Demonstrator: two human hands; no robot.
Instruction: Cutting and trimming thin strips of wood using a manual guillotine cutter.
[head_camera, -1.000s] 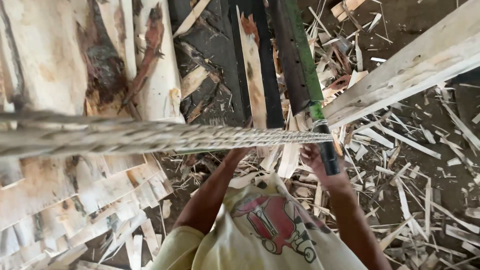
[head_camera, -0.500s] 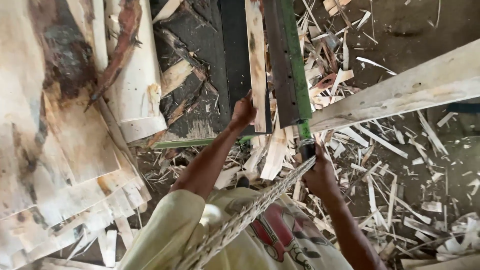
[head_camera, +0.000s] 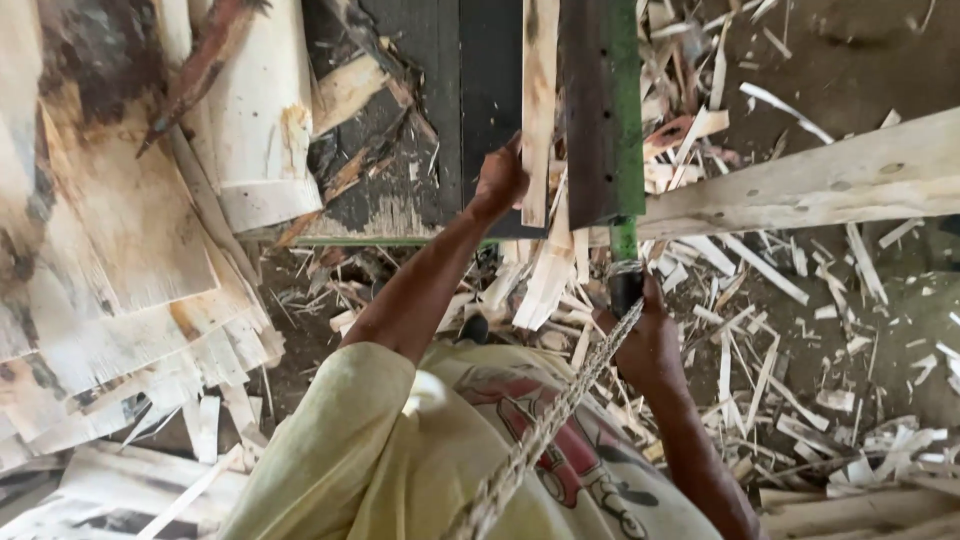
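My left hand (head_camera: 498, 182) reaches forward to the dark cutter bed (head_camera: 470, 90) and grips the lower part of a narrow pale veneer strip (head_camera: 538, 100) lying along the blade. My right hand (head_camera: 648, 345) is closed around the black grip at the near end of the long green-edged cutter arm (head_camera: 612, 110), which is down over the bed. A frayed rope (head_camera: 540, 435) runs slantwise from that hand toward the camera, across my yellow shirt.
Stacked pale veneer sheets (head_camera: 110, 250) with dark stains fill the left. A thick pale plank (head_camera: 830, 180) slants across the right. Cut strips and splinters (head_camera: 800, 360) litter the dirt floor around the cutter and under my right arm.
The rope went from lying straight across the view to a slant near my right hand. My left hand rose from low down to the strip on the bed. My right hand stayed on the handle.
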